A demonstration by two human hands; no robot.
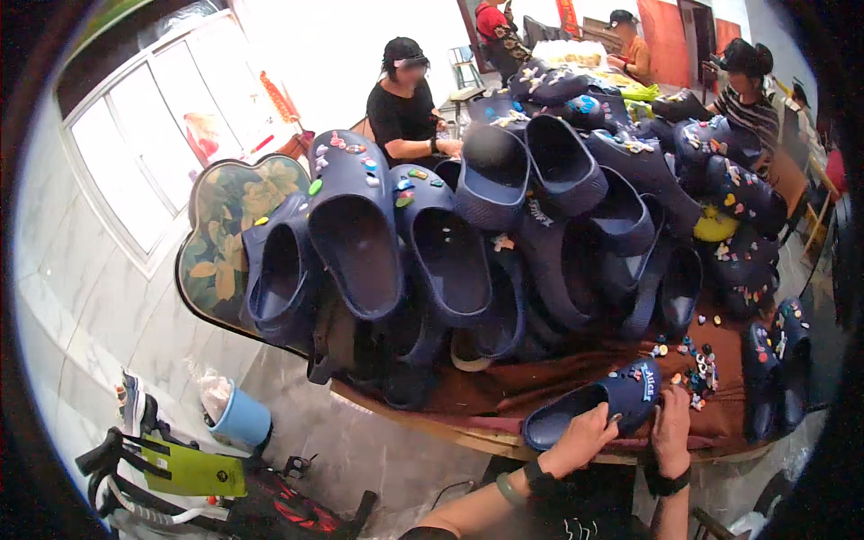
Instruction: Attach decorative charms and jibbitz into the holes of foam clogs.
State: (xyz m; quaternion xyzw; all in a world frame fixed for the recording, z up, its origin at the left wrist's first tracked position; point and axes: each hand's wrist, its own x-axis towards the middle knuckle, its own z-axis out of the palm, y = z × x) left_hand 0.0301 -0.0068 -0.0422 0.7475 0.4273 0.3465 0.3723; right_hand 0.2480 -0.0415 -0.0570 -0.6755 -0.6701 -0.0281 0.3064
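A navy blue clog [569, 416] lies at the table's near edge, its toe to the right, with small charms and pale lettering on its upper. My left hand [583, 439] is closed on the clog's near side, thumb and fingers by the foot opening. Against the toe is my right hand [670, 430], its fingers bent around the toe end; whether a small charm is between them cannot be made out. Just beyond the right hand, a scatter of small colourful shoe charms [698, 367] lies on the brown cloth [468, 396].
A big heap of navy clogs [450, 261] covers the table's left and middle. A pair of decorated clogs [776, 360] stands at the right. Several people sit or stand around the table, one in black [400, 112]. A blue bucket [241, 416] is on the floor at left.
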